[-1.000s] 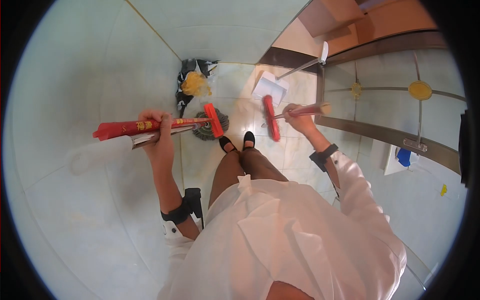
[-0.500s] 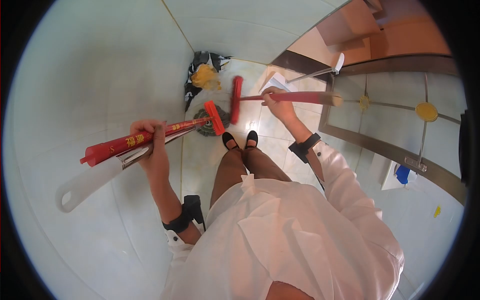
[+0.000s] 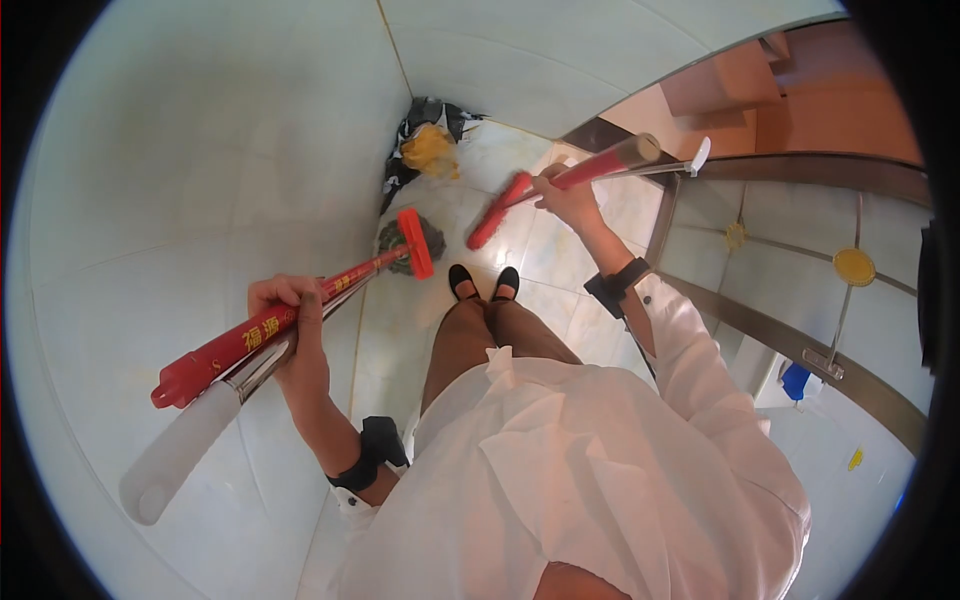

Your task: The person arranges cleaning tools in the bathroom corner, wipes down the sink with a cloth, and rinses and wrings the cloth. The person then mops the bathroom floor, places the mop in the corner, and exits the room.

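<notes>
My left hand (image 3: 298, 320) is closed around two long handles side by side. One belongs to a mop (image 3: 232, 348), red with yellow lettering and an orange head piece (image 3: 415, 243). The other is a silver pole with a white grip (image 3: 185, 450); its lower end is hard to make out. Grey-green mop strands (image 3: 398, 255) lie on the floor under the orange piece. My right hand (image 3: 568, 197) grips a broom (image 3: 600, 167) low on its red handle, close to the red bristle head (image 3: 498, 212), which is at floor level. The broom's handle tilts up to the right.
Black and white plastic bags (image 3: 404, 160) and a yellow cloth-like item (image 3: 432, 152) lie in the corner. Behind my right hand a dustpan's silver handle (image 3: 655, 170) shows. Tiled walls are at left and ahead, a metal-framed glass door (image 3: 790, 260) at right.
The broom has turned, its head now slanting and its handle end raised. My right hand has moved slightly right and now hides the dustpan's pan. The left-hand handles have tilted lower at their grips.
</notes>
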Action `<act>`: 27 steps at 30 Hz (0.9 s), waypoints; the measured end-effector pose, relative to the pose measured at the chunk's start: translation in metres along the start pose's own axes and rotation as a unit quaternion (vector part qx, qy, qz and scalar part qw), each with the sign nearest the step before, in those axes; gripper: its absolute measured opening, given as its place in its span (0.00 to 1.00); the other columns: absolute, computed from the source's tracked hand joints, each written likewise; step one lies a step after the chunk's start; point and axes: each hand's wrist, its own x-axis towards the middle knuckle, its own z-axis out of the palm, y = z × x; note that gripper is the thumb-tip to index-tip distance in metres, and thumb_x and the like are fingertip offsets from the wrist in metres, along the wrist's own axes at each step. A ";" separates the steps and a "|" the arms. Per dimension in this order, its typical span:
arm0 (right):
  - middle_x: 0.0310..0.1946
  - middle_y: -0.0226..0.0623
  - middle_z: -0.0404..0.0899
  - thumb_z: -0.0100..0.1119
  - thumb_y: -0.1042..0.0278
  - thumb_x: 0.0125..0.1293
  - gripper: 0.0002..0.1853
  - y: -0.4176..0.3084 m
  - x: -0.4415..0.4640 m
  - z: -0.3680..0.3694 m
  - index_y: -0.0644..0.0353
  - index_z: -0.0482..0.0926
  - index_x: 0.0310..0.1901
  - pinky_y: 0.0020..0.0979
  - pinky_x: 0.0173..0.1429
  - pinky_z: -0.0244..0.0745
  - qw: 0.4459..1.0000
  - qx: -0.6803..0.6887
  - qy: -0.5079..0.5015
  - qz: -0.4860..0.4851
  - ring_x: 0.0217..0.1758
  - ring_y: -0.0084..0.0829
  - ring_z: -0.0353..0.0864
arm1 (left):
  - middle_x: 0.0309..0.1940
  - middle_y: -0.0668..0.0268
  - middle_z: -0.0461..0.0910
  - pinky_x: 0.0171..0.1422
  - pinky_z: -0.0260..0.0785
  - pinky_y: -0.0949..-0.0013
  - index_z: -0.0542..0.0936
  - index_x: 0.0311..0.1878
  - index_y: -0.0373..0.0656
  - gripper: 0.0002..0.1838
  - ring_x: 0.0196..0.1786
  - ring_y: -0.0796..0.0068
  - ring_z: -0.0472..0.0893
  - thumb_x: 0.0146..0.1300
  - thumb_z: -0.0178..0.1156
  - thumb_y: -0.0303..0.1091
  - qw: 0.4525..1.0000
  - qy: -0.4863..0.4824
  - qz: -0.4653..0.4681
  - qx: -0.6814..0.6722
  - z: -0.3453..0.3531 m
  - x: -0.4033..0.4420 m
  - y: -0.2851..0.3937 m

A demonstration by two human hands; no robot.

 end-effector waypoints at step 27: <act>0.24 0.37 0.81 0.62 0.56 0.63 0.16 -0.143 0.156 0.163 0.64 0.82 0.40 0.28 0.31 0.80 0.995 -0.001 -0.073 -0.073 0.25 0.27 0.83 | 0.36 0.67 0.74 0.55 0.68 0.71 0.68 0.42 0.43 0.09 0.44 0.77 0.75 0.68 0.57 0.20 0.998 0.002 -0.060 -0.033 -0.023 0.008 -0.003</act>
